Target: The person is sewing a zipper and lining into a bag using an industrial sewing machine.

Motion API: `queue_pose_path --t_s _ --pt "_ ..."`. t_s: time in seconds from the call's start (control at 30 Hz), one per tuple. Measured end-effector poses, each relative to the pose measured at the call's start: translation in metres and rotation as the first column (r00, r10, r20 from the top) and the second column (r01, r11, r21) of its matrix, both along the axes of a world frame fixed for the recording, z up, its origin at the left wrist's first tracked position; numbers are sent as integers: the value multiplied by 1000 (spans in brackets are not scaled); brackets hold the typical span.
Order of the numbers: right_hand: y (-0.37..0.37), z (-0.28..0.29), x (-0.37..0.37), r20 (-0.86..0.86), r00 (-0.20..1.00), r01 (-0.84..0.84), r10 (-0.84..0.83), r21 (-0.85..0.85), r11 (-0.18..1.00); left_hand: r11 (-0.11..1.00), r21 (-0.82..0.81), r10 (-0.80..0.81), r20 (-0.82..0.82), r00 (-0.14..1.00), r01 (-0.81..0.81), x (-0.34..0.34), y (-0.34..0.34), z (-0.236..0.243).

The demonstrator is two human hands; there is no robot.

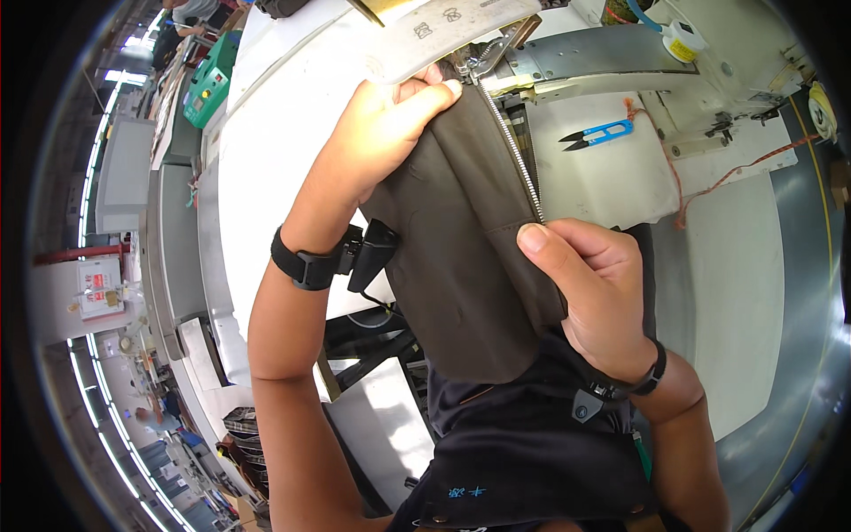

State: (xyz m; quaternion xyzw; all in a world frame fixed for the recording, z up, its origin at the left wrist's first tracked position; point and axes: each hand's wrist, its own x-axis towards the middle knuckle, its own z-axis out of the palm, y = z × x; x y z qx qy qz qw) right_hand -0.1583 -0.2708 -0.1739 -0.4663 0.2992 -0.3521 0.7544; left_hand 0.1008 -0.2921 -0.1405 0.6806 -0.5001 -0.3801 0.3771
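Observation:
A dark olive-brown fabric piece with a silver metal zipper edge stretches from the sewing machine's presser foot down toward my body. My left hand is closed on the fabric's upper end just left of the foot, thumb on top. My right hand pinches the fabric at the lower part of the zipper, thumb on top and fingers curled. Both wrists carry black straps with small devices. Blue-handled thread snips lie on the plate right of the zipper, beside an orange cord.
The pale machine arm crosses the top over the white table. A small white bottle sits at upper right. A green box stands at upper left. Another person is in the far upper left, beyond the benches.

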Motion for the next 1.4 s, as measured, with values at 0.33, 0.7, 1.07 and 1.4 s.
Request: queue_pose_path --t_s 0.33,0.7,1.07,1.4 --pt "2 4 -2 -54 996 -77 75 -38 996 999 -51 10 -42 999 -12 -3 1 2" --pt "10 6 -3 2 1000 -12 13 -177 984 998 54 -19 -47 999 21 -1 1 10" --pt "10 39 42 -10 986 119 -168 -669 734 994 98 63 -156 986 -48 -5 1 12" --pt "11 43 50 -49 989 73 -137 -648 758 997 74 27 -141 990 -16 -28 10 20"
